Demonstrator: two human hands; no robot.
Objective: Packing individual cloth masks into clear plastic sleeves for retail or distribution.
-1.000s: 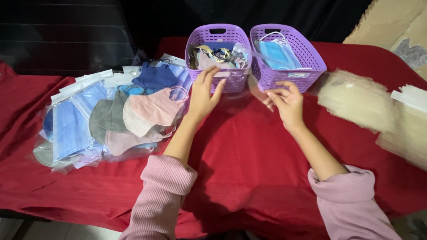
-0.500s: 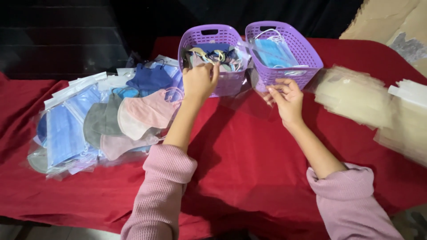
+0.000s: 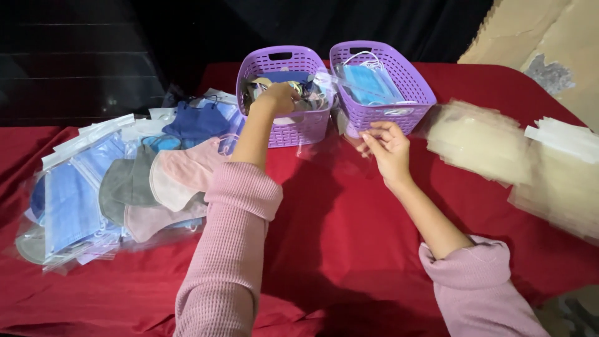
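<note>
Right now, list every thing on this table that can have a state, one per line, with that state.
Left hand: reaching into the left basket, on its contents.
Right hand: pinching a clear bag in front of the right basket.
Left basket: upright, filled with mixed masks.
Right basket: upright, holding blue masks.
Clear bag: held up; contents cannot be told.
Bagged masks: lying in a loose, overlapping pile.
Empty bags: stacked flat.

A table under a red cloth (image 3: 349, 249) carries two purple baskets (image 3: 284, 128) side by side, bagged face masks (image 3: 131, 187) at left, and blurred, seemingly clear empty bags (image 3: 499, 146) at right.
</note>
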